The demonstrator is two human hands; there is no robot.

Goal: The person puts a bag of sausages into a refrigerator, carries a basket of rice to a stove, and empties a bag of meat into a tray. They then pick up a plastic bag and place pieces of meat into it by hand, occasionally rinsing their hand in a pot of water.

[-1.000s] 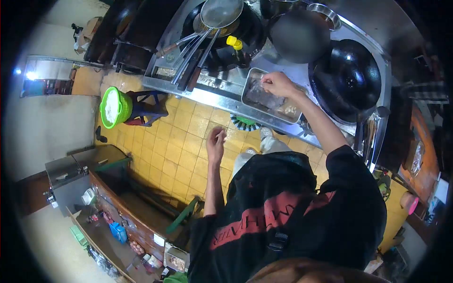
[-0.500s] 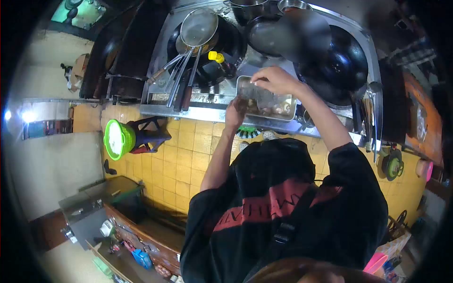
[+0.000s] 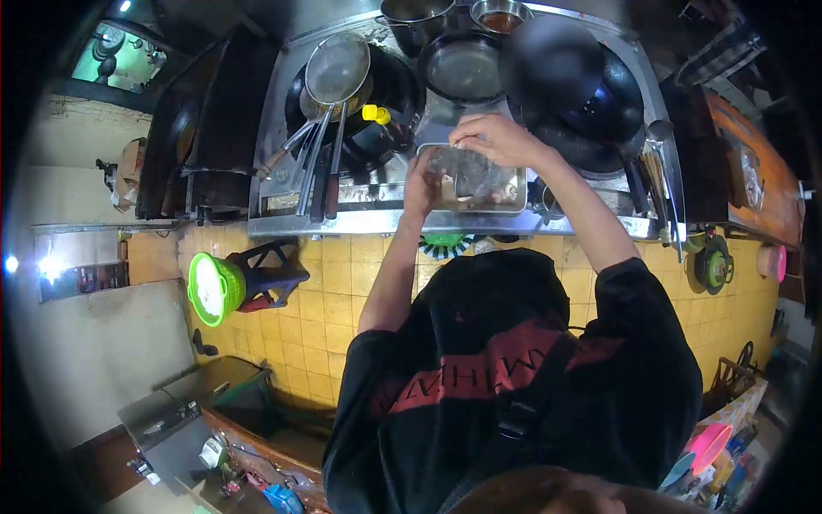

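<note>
A rectangular metal tray (image 3: 512, 206) sits at the front edge of the stove counter, with pale pieces of food inside. Over it is a crumpled clear plastic bag (image 3: 479, 178). My right hand (image 3: 501, 141) comes over the tray from the right, thumb and fingers pinched on the bag's upper edge. At the tray's left end, my left hand (image 3: 419, 186) has its fingers curled at the bag's other side; the fingertips are partly hidden. Left of my left hand stands a dark bottle with a yellow cap (image 3: 376, 114).
A wire strainer (image 3: 338, 68) and long-handled utensils lie across a wok on the left. A dark wok (image 3: 621, 103) and a flat pan (image 3: 462, 68) are behind the tray. More utensils (image 3: 659, 184) line the right edge. A green basket (image 3: 216, 289) stands on the left.
The view has shifted, so the counter appears lower and more to the left. My left hand is higher along the tray's left end. My right hand keeps its pinch over the tray.
</note>
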